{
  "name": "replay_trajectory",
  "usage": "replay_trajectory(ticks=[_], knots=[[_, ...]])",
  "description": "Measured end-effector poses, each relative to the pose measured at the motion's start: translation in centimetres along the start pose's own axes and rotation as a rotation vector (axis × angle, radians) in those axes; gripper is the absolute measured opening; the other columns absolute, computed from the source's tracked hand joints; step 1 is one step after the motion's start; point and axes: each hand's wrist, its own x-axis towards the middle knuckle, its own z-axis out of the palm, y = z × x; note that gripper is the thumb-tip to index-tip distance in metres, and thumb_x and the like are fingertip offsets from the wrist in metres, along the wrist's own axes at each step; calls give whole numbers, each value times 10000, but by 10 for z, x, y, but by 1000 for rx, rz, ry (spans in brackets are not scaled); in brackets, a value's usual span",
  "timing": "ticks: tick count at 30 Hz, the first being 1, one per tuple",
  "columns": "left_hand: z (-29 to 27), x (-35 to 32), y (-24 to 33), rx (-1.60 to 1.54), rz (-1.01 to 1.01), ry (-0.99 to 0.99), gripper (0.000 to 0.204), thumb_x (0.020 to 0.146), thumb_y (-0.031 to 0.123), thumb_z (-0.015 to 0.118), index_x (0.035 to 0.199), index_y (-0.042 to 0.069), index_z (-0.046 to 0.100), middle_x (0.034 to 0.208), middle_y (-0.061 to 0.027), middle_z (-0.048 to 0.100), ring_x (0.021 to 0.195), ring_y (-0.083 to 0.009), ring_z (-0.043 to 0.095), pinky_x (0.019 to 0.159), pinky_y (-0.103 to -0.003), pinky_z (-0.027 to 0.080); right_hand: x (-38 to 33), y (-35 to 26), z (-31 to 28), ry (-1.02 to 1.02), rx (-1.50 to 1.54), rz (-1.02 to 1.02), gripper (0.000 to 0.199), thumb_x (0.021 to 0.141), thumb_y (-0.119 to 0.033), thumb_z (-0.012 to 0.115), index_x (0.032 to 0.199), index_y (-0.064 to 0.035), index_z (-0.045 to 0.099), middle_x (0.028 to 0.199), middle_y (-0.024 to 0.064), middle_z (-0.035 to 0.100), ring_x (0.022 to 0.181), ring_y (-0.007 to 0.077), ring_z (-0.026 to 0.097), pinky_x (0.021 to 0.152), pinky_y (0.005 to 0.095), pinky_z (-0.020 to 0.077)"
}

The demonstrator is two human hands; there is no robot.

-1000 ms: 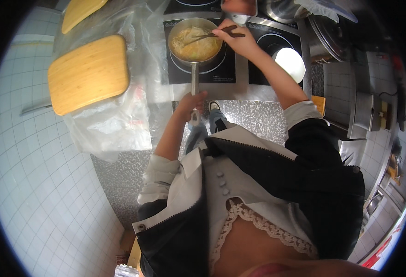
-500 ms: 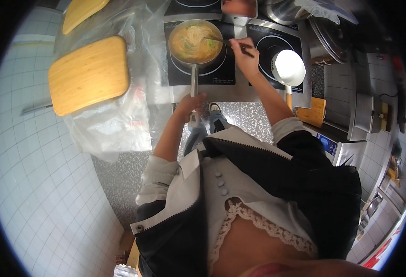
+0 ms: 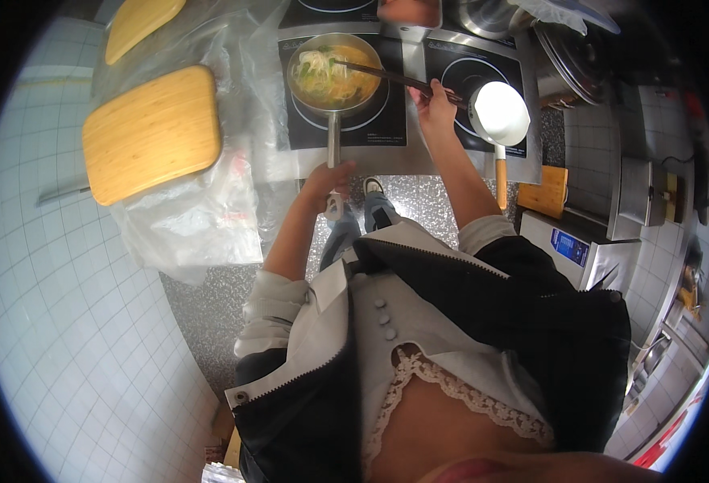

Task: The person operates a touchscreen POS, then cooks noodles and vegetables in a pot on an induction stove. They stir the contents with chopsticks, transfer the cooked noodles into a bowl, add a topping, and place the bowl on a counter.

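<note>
A steel pan (image 3: 334,109) sits on the left black cooktop (image 3: 386,129), filled with noodles (image 3: 316,68) and green leaves in orange-yellow broth. My left hand (image 3: 329,182) is closed round the pan's long metal handle (image 3: 334,141). In my right hand (image 3: 436,103) is a pair of dark chopsticks (image 3: 394,77), held to the right of the pan. Their tips reach into the left part of the pan, where a pale clump of noodles is gathered. Whether the tips pinch the noodles is too small to tell.
A white saucepan (image 3: 502,113) with a wooden handle stands on the right cooktop (image 3: 473,76), close to my right hand. Large steel pots (image 3: 483,18) are behind it. Leftward, wooden boards (image 3: 151,133) lie on clear plastic sheeting (image 3: 197,217). A small wooden board (image 3: 543,191) lies at right.
My right hand has shifted slightly down, and the chopsticks now reach further left across the pan. The noodles are bunched to the left. My left hand keeps its hold.
</note>
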Motion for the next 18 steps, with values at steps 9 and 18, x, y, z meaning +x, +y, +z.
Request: replay_trajectory(ticks=[9,18], knots=[[0,-1,1,30,16,32,238,865,203,658,781,114,455,576,50,361,461,-76,350,438,-261,362,-19,-46,29,-129,-3,-178,105,919,-54,537,883,-18,446,828,145,599,670,263,660,641,386,613],[1,-1,0,58,24,42,252,869,220,658,770,125,447,577,52,363,460,-72,357,436,-251,370,-14,-22,92,-486,-617,-570,166,891,-111,630,851,12,525,793,100,637,709,158,658,611,278,572]])
